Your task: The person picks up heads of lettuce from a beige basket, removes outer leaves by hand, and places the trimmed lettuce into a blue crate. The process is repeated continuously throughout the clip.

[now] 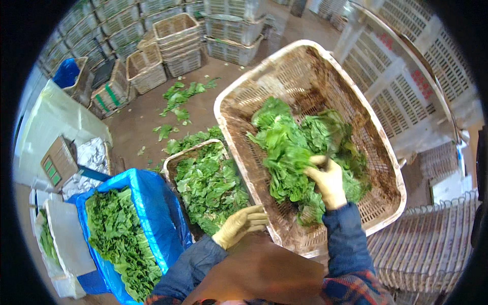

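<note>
In front of me a dirty white plastic crate (366,95) stands tilted, with heads of leafy green lettuce (286,148) inside. My right hand (329,181), in a pale yellow glove, reaches into it with thumb and fingers at the leaves; a dark, slim thing, perhaps a knife, shows at the fingers. Blur hides whether a leaf is gripped. My left hand (244,225), gloved alike, rests at the crate's near left rim with its fingers extended, nothing seen in it. Just left of the crate, a lower basket (169,162) holds loose lettuce leaves (209,187).
A crate lined with blue plastic (164,209) holds packed greens (118,236) at lower left. Foam boxes (68,244) stand beyond it. Leaves (183,95) lie on the brown floor. Stacked crates (183,49) line the back, with more tall stacks (396,84) at right.
</note>
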Motion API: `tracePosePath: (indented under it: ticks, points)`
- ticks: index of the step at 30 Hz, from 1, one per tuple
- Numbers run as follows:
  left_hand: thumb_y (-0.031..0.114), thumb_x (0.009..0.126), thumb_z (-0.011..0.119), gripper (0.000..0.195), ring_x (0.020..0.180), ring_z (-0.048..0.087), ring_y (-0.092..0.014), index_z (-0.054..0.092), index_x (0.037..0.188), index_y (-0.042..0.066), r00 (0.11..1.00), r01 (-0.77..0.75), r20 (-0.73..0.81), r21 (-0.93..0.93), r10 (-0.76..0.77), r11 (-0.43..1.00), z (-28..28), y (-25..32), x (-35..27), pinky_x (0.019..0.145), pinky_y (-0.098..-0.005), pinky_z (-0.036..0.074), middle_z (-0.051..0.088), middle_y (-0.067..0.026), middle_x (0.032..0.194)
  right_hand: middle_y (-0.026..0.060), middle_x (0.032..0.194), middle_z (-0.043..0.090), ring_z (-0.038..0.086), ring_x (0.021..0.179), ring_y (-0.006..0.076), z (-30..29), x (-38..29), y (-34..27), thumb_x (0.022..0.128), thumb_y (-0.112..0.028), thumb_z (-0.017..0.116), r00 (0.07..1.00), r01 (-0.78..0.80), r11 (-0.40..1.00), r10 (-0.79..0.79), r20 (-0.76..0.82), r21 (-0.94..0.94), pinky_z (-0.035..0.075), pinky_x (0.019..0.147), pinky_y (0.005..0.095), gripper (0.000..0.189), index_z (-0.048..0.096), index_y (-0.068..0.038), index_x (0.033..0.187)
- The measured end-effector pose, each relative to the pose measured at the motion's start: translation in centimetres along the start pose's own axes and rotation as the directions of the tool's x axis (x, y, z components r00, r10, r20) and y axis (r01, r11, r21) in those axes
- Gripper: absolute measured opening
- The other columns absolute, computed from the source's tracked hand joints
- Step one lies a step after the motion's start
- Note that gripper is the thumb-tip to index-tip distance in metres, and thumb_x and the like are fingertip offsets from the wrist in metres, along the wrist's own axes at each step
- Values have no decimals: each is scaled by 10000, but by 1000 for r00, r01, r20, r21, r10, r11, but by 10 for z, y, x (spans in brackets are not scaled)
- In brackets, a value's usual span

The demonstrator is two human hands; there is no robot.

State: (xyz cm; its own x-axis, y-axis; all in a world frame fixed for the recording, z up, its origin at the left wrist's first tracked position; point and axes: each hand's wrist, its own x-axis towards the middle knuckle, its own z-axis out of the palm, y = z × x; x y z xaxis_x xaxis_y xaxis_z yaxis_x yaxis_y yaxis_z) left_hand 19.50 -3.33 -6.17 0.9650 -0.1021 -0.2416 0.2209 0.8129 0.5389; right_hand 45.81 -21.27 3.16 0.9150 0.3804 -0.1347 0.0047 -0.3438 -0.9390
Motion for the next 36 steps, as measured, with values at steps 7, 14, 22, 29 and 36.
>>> tracePosePath:
  ticks: [7, 14, 22, 29, 36]
  points:
    - [735, 785, 741, 1043, 1394, 518, -283, 432, 1558, 106, 937, -320, -10, -424, 349, 847, -37, 29, -2, 1156, -519, 457, 540, -103, 1519, 40, 826, 664, 637, 681, 129, 122, -114, 1, 888, -77, 790, 976, -219, 639, 156, 155, 737, 521, 598, 302, 129, 677, -60, 947]
    - [92, 911, 757, 463, 1092, 666, -192, 606, 1343, 18, 593, -325, -606, 423, 530, 846, -108, 28, -88, 960, -362, 552, 704, -87, 1216, 88, 1105, 793, 627, 718, 72, 124, -121, 40, 976, -10, 663, 942, -212, 966, 163, 294, 146, 504, 635, 224, 223, 738, -35, 1185]
    - [12, 817, 766, 646, 1167, 638, -192, 559, 1429, -15, 743, -264, -486, 421, 461, 868, -114, 21, -216, 1019, -360, 517, 677, -84, 1310, 164, 1169, 711, 686, 1093, 371, 215, -128, -27, 793, 13, 696, 579, 745, 565, -285, 764, -354, 559, 941, 431, 589, 620, -98, 1367]
    - [86, 761, 882, 754, 1195, 650, -205, 560, 1438, 7, 770, -186, -456, 510, 447, 840, -60, -2, -241, 1062, -366, 508, 672, -69, 1348, 211, 1003, 735, 725, 921, 387, 234, -121, -5, 864, -111, 676, 455, 825, 517, -368, 811, -229, 584, 811, 481, 323, 689, -75, 1185]
    - [137, 674, 928, 722, 1104, 680, -191, 644, 1318, -22, 690, 39, -580, 627, 433, 778, -55, 42, -218, 1007, -348, 531, 728, -103, 1211, 79, 1285, 708, 635, 1187, 164, 212, -95, 6, 1033, -398, 639, 627, -30, 996, 81, 775, -80, 486, 997, 312, 552, 591, -37, 1449]
